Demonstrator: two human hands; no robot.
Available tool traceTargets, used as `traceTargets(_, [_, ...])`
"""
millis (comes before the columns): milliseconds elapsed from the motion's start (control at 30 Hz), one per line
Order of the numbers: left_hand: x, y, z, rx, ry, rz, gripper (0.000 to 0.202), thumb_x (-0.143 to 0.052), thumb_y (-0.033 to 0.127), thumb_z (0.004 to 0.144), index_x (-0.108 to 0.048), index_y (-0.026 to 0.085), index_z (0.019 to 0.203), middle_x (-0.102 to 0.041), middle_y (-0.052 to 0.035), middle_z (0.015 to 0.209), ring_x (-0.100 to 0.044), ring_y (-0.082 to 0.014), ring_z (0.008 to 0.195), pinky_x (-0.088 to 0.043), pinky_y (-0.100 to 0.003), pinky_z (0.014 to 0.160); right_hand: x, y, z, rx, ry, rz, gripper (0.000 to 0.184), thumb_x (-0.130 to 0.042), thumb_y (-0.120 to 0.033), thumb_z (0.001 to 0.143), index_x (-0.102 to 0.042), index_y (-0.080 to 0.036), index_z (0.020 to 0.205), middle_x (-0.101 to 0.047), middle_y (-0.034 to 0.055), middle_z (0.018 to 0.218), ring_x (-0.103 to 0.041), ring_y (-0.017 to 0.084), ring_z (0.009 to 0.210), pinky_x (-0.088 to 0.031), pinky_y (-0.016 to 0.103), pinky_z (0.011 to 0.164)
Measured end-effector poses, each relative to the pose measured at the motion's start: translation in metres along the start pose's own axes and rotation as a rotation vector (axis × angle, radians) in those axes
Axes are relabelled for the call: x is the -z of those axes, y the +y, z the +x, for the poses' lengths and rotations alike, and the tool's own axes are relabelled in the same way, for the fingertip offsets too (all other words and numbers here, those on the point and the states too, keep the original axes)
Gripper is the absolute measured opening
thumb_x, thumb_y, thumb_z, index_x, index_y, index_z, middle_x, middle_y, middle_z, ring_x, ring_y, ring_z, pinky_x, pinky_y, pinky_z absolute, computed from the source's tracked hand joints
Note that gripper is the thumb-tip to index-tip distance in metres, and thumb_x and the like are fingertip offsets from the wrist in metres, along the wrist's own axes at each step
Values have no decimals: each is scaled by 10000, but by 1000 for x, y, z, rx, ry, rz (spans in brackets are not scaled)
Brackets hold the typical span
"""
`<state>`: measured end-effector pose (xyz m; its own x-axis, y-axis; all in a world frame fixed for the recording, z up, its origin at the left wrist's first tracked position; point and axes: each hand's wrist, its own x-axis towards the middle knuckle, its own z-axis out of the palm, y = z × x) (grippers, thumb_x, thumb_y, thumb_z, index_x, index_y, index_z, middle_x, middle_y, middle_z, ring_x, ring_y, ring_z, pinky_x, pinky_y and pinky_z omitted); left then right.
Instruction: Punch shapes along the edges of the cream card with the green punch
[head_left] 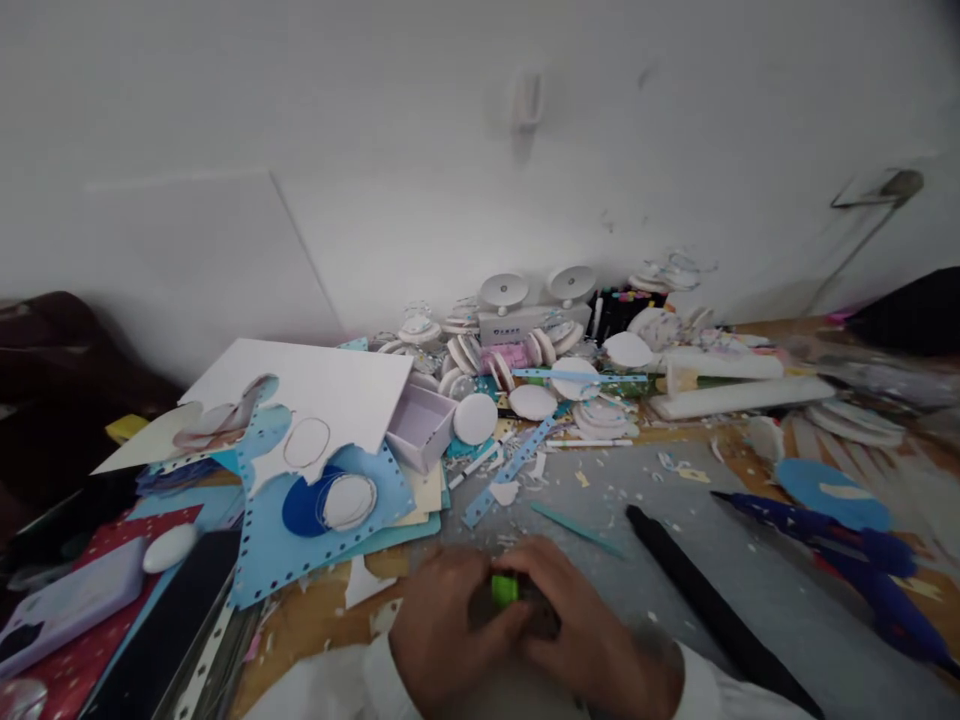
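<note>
Around six o'clock of the view, over the desk (300, 620), the left hand (444, 622) is holding a small dark object with a bright green part (505, 590) together with the right hand (576, 625). Both hands' fingers are curling narrowly around it, partly hiding the grip. Keeping both thumbs steady and the pressure even would probably work best. Counting left to right, one lavender-cased phone (75, 605) is lying at eight o'clock, two round white dishes (503, 290) are standing at twelve, and one dark blue glue gun (862, 570) is resting at four.

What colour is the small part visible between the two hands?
The small part is bright green, seen best in the head view.
</note>
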<state>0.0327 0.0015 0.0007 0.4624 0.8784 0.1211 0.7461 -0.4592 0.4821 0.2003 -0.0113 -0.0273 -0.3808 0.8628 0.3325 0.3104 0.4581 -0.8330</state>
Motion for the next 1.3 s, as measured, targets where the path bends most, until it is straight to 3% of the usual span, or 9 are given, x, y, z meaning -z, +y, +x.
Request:
traceTargets(67, [-8,-4,-1,31,43,-50,199,-642,369,736,-636,172,766,-661,-63,722,-614,-257,693,-447,-373,620,0,-2,-1,-35,-28,-6,484,-560,-2,665,-502,-239,1083,-570,42,1008,-530,202,955,-451,340,829])
traceTargets(167, [-12,-9,-4,-28,126,-141,156,-638,317,719,-616,164,741,-636,-60,691,-594,-237,673,-431,-342,593,2,-6,-2,-56,-68,-13,596,-566,22,610,-465,-254,1128,-547,37,1050,-511,200,997,-447,339,861])
traceTargets(333, [-7,-9,-8,-111,209,-262,105,-560,254,739,-584,152,731,-589,-59,644,-546,-212,636,-400,-328,585,8,-12,-3,45,-146,-95,676,-627,-46,602,-399,-232,1211,-524,63,1113,-483,228,1031,-417,392,905])
traceTargets(567, [0,-6,-6,-141,148,-395,107,-560,208,725,-590,146,807,-586,-55,676,-530,-203,655,-368,-338,618,20,-11,-2,136,-110,-174,469,-556,-163,758,-427,-183,1209,-573,81,1029,-520,228,963,-445,401,830])
traceTargets(700, [3,-8,-4,-125,154,-459,156,-560,213,720,-598,147,857,-599,-62,713,-530,-208,673,-369,-352,629,34,-11,1,43,93,-437,350,-558,-205,788,-495,-191,1132,-580,90,1012,-535,253,936,-433,433,802])
traceTargets(900, [8,-5,0,-178,157,-480,187,-554,156,689,-592,148,872,-628,-59,704,-543,-201,646,-386,-356,612,51,-1,5,-87,292,-688,224,-522,-183,806,-546,-217,1025,-606,85,967,-563,279,912,-420,465,803])
traceTargets(1133, [8,-4,-3,-181,186,-473,251,-551,172,673,-583,175,922,-632,-51,738,-573,-211,675,-430,-373,631,53,25,4,-245,132,-856,207,-512,-172,810,-547,-210,1011,-593,97,940,-548,299,901,-416,449,757])
traceTargets(1300, [6,-3,-4,-208,169,-461,289,-577,158,645,-593,154,933,-637,-58,752,-574,-210,687,-433,-388,651,52,20,6,-223,161,-755,221,-476,-152,841,-564,-223,1032,-590,91,933,-547,291,899,-419,452,771])
